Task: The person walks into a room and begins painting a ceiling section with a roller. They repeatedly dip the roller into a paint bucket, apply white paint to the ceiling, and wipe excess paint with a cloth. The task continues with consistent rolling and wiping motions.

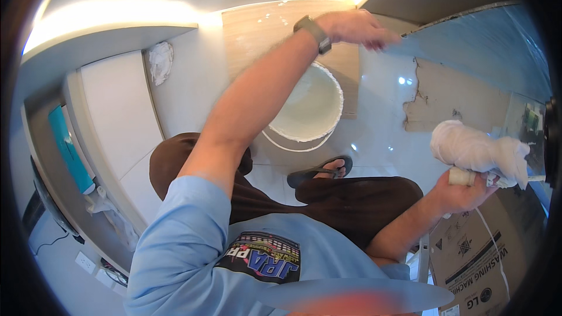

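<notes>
White cloth bundle, right of frame: soft, light, likely damp; gripped underneath by right hand, fingers clenched. Left hand, upper frame: fingers loosely spread, empty, above white bucket.

Bright, warm interior light. Strong overexposed glow along far ceiling edge, upper left, and second hot spot at far upper centre-right. Small specular glints on glossy floor tiles right of white bucket. Soft shadows only; near left corner dimmer. Heavy fisheye distortion: straight edges bow toward rim, black vignette around frame. Blurred orange-blue shape at near lower edge out of focus. Left hand slightly motion-blurred; centre sharp.
</notes>
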`<state>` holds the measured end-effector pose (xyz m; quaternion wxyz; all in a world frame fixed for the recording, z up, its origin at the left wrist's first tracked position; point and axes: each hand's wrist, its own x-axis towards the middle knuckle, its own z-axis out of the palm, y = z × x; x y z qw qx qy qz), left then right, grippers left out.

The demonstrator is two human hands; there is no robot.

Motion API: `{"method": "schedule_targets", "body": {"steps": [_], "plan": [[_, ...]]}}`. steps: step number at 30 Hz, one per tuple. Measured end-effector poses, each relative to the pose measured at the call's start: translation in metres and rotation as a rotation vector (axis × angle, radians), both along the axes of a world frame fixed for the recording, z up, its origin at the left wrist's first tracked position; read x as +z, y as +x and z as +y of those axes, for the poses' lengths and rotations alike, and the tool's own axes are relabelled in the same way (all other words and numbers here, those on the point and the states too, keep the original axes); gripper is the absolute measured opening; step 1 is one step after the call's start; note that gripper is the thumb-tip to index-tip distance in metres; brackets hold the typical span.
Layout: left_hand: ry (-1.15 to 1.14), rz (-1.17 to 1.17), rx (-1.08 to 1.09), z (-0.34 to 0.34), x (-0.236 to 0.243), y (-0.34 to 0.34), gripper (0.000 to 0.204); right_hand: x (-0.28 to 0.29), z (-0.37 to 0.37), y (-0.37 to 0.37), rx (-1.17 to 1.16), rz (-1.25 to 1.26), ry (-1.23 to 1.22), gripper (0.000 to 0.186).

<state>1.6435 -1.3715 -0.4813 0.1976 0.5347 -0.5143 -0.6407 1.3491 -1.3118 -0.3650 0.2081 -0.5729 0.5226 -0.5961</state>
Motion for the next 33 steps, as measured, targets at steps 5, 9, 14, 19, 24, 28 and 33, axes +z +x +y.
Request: {"method": "schedule_targets", "body": {"steps": [5,9,14,19,24,28,33], "plan": [[-0.881,0.361,0.332,0.064,0.097,-0.1,0.066,-0.005,0.005,0.028,-0.02,0.034,0.14,0.065],[-0.675,0.538,0.466,0.064,0.116,-0.122,0.056,-0.01,0.006,0.037,-0.011,0.58,-0.129,0.056],[-0.475,0.192,0.438,0.05,0.086,-0.078,0.046,-0.005,0.009,0.034,0.106,-0.26,0.17,0.03],[-0.065,-0.43,0.422,0.02,0.018,0.004,0.054,0.002,0.009,0.028,0.085,-0.29,0.147,0.038],[-0.045,-0.732,0.327,-0.018,-0.069,0.036,0.045,0.007,0.016,0.025,0.085,-0.291,0.188,0.043],[-0.012,-0.826,0.303,-0.039,-0.117,0.039,0.041,0.01,0.025,0.02,0.092,-0.248,0.172,0.044],[0.059,-0.701,0.535,-0.05,-0.137,0.013,0.036,0.012,0.03,0.015,0.054,-0.238,0.172,0.045]]}}
